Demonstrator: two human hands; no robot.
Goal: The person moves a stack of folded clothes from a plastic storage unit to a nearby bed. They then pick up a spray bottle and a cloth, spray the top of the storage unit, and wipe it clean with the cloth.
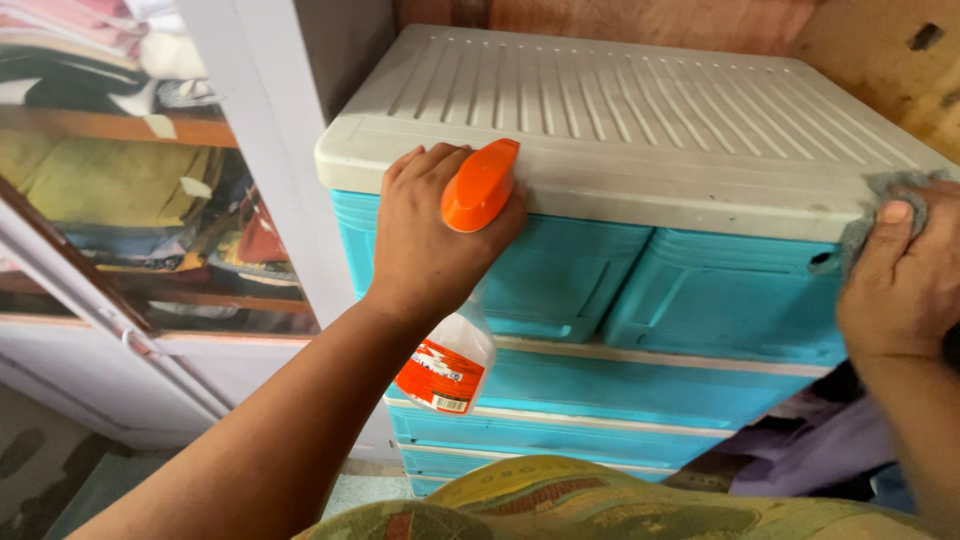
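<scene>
Head view: left hand (425,240) clenched around orange-capped spray bottle (455,350), pressed against near edge of grey drawer-unit top (640,120). Right hand (900,280) gripping grey cloth (870,215) at right corner, above turquoise drawers (640,290). Folded clothes (120,190) shelved far left.

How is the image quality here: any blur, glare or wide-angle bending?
Head view: soft, even light with no harsh glare; the spray bottle in the left hand and the drawer unit are sharp; the right hand with its grey cloth is cut by the frame edge; the straight cupboard frame leans, suggesting lens distortion.
</scene>
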